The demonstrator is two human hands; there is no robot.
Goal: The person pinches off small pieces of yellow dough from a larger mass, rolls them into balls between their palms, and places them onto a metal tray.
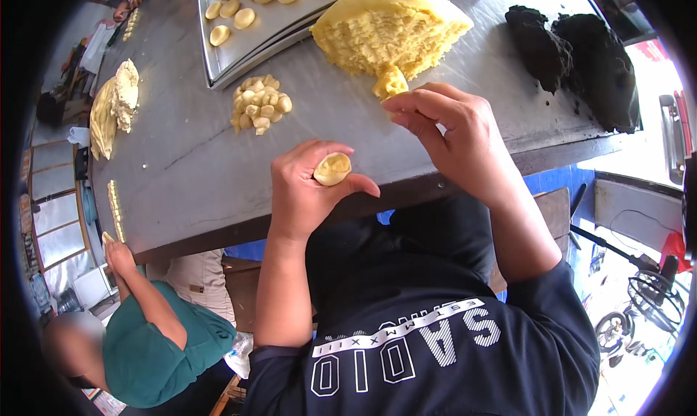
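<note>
My left hand (296, 187) cradles a small pale dough cup (332, 170), hollow side up, between curled fingers and thumb, over the table's front edge. My right hand (456, 122) has its thumb and forefinger brought together at a small lump of yellow filling (392, 82). That lump sits at the near edge of a big crumbly yellow mound (392, 27), whose near side is torn and rough. A heap of small pale dough pieces (261, 105) lies on the table beyond my left hand.
Metal trays (218, 62) with several round dough balls (244, 17) stand at the back. Dark dough-like masses (588, 60) lie right on the metal table (196, 169); pale dough (112, 111) lies left. A person in a green shirt (160, 336) works at the left edge beside a dough strip (116, 209).
</note>
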